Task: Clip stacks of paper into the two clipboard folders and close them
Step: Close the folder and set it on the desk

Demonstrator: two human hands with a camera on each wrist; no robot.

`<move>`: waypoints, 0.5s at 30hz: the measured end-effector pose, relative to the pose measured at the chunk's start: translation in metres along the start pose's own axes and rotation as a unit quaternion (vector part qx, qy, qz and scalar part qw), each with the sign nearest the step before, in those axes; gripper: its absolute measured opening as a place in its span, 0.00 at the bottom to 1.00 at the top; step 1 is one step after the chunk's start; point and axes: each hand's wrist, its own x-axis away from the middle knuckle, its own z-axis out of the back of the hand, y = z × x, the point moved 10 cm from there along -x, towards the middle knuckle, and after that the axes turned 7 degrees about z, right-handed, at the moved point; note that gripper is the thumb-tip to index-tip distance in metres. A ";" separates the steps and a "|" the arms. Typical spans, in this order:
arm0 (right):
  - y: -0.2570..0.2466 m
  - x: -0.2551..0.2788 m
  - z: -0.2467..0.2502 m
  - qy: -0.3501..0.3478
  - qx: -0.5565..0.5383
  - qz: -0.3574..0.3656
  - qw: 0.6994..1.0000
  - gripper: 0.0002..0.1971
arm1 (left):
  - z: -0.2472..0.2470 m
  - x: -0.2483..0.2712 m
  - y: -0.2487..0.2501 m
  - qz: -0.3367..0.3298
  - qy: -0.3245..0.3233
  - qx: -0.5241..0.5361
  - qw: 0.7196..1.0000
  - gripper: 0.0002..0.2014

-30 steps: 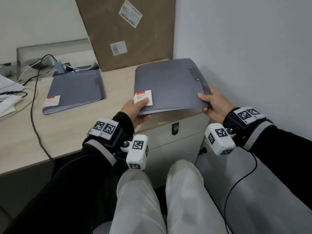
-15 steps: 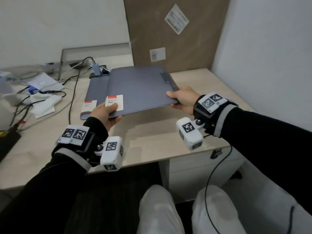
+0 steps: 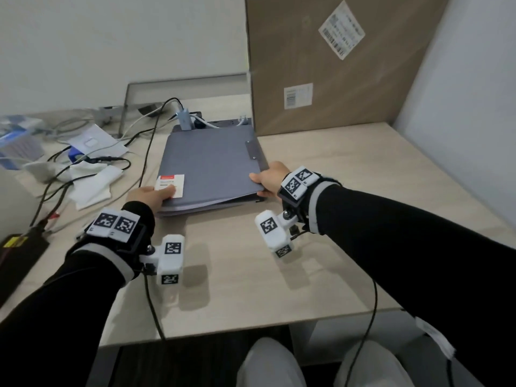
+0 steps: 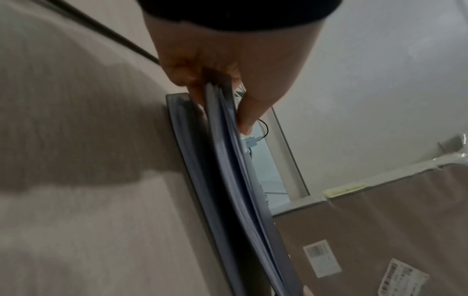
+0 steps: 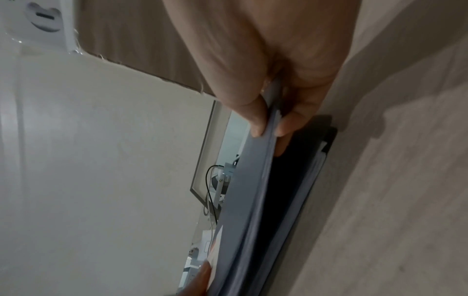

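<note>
A closed grey clipboard folder with a red-and-white label lies over a second grey folder on the desk, its near edge still raised a little. My left hand pinches its near left corner, thumb on the label. My right hand pinches the near right corner. In the left wrist view the thumb presses the top folder while the lower folder lies flat below. In the right wrist view the thumb and fingers clamp the top folder's edge above the lower folder.
A large cardboard box leans against the wall behind the folders. Cables, a hub, tissues and papers crowd the desk's left side. A wall closes off the right. Bare desk lies to the right and front.
Both hands carried the folder from the right over the drawer unit leftward, and now it is down on top of the other folder. The head view swung left with it.
</note>
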 end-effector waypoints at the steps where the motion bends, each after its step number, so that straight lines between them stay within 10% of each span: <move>1: 0.004 -0.003 -0.001 0.003 0.017 -0.009 1.000 0.13 | 0.000 0.000 0.000 -0.005 0.004 -0.031 1.000 0.19; 7: 0.008 -0.018 -0.001 0.007 0.173 0.020 0.985 0.24 | -0.007 -0.012 -0.010 0.014 -0.020 -0.057 0.998 0.33; 15: -0.004 -0.022 -0.001 0.004 0.245 0.031 0.969 0.24 | -0.018 -0.024 -0.007 0.009 -0.022 -0.072 0.997 0.22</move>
